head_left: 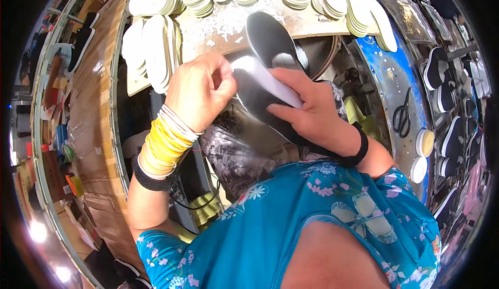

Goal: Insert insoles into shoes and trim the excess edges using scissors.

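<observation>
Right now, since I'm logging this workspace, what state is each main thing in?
Black-and-white footwear: held, tilted
Right hand: gripping
Left hand: curled
Yellow bands: worn
Pale sole-shaped pieces: stacked
White scraps: scattered
Scissors: lying, seemingly closed
Round containers: lids unclear

"What colour is the shoe (254, 94)?"
"Black, with a white sole edge (271, 84)"
"And the top (249, 219)?"
"Teal, scattered with pink and white flowers (364, 217)"
"Rubber bands (165, 144)?"
"Yellow and white; the wristbands (152, 178) are plain black"
"The insoles (157, 49)?"
"Pale cream, and the scissors (404, 107) are black-handled"
</observation>
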{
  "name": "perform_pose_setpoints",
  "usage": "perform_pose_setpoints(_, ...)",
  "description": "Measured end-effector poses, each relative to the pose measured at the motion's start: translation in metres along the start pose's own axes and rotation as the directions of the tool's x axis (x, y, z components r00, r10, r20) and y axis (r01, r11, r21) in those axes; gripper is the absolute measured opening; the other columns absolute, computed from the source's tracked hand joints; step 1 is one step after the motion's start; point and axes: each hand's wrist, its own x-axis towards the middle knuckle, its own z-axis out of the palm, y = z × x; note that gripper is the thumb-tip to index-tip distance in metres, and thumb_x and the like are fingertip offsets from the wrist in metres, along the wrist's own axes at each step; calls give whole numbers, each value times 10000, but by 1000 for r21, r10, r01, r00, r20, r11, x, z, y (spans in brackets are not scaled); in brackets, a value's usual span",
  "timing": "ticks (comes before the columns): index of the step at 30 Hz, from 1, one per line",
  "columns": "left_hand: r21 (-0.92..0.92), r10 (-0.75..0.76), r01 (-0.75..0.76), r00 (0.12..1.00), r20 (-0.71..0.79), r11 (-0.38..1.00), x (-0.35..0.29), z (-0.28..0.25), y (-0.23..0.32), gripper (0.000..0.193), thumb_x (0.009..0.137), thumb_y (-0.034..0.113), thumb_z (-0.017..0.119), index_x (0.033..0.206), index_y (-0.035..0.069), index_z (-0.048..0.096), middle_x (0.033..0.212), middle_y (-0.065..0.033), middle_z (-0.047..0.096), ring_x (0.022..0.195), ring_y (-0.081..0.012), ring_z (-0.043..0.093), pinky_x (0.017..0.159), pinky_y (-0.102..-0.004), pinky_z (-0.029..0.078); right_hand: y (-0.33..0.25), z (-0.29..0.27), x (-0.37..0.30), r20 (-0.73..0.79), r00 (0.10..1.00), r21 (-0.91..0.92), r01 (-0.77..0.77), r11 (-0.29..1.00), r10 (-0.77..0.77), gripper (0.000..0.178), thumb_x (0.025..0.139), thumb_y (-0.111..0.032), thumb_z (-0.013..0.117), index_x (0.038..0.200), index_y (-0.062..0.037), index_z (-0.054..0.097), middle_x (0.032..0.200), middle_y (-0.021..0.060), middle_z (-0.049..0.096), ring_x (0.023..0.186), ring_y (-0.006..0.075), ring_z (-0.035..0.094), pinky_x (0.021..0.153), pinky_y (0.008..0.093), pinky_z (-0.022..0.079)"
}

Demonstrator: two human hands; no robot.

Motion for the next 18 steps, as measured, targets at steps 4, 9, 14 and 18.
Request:
perform_pose_setpoints(4,33,69,-64,979,-192,997,10,19,-19,104,746,91,569,726,-9,549,569,-139,531,497,-170,536,483,-300,418,-10,-5,-3,-43,993,-49,-116,992,114,503,646,-111,702,1114,-45,529,1019,162,596,875,313,606,751,346,488)
perform_pose_setpoints(9,165,-71,145,920,-386,976,9,0,-67,140,795,142,563,746,14,589,676,-163,608,627,-289,615,571,-358,470,-8,-13,2,-116,921,75,-366,928,372,497,639,-23,698,1108,-32,534,958,78,618,867,132,593,758,261,461)
perform_pose_setpoints(14,-360,-194,81,938,-288,929,-3,13,-7,71,768,56,631,823,14,617,685,-43,597,575,-98,548,541,-232,429,10,-6,11,-113,907,392,-335,857,406,510,623,-42,700,1101,-5,525,1009,136,610,915,218,604,810,310,456)
perform_pose_setpoints(18,-98,25,-60,943,-331,993,-2,12,8,53,758,35,620,799,6,604,741,-117,600,609,-213,587,576,-283,466,3,-4,12,-128,942,261,-270,927,310,497,631,-66,692,1096,-14,525,1006,147,600,905,248,606,789,315,461)
